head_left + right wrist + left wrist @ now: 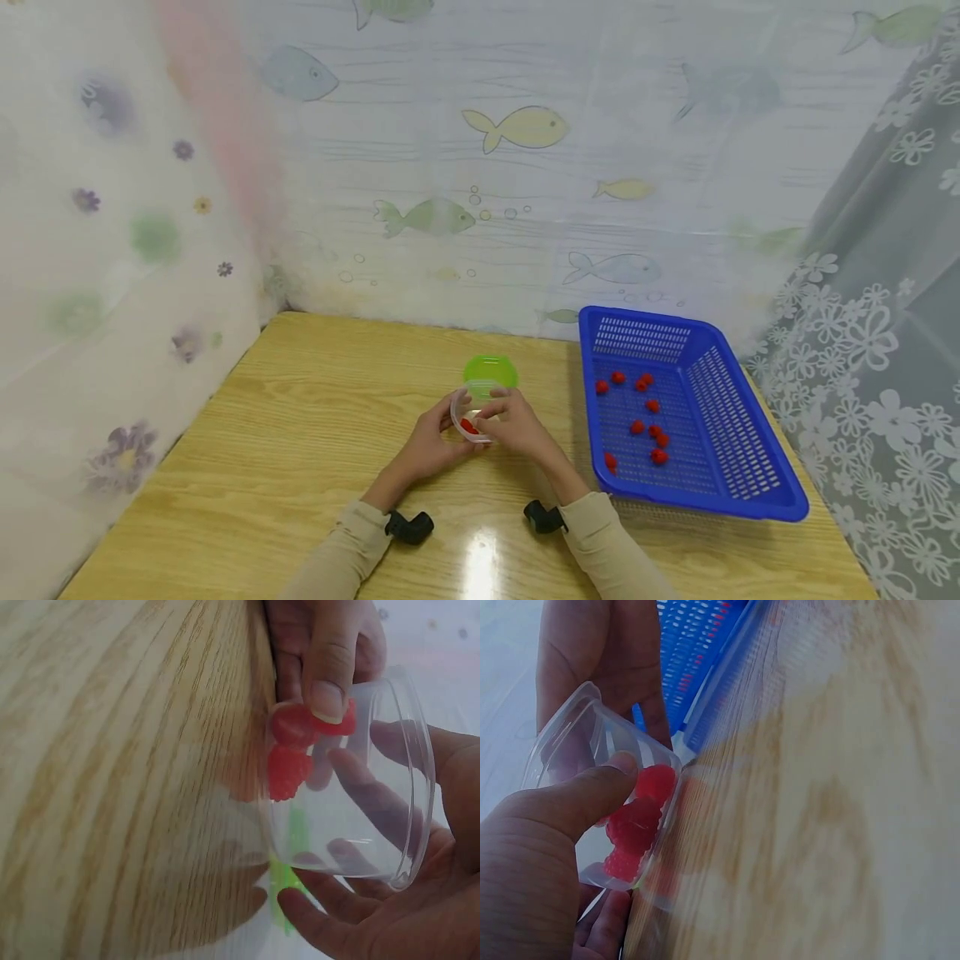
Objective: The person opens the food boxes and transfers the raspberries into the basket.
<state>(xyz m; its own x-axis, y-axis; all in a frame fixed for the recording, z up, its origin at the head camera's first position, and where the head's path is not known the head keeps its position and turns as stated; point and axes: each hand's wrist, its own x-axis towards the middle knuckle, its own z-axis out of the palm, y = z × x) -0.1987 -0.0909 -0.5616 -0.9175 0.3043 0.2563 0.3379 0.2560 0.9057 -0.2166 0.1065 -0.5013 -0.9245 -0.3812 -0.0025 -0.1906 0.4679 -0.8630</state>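
Note:
A clear plastic cup [457, 412] stands upright, low over the wooden table, with a few red raspberries [634, 829] in its bottom. My left hand [433, 440] grips the cup from the left, thumb [604, 791] against the near wall by the raspberries. My right hand [517, 423] is at the cup's right side, some fingers [364, 780] reaching in past the rim and others spread outside the wall. No raspberry shows between the right fingers. Just behind the cup lies a bright green lid [489, 368], partly hidden by the cup.
A blue plastic basket [750, 400] stands to the right on the wooden table [315, 433]; several red raspberries [658, 456] are scattered over its bottom. Fish-patterned curtain [420, 275] hangs along the back edge, with more curtains at both sides.

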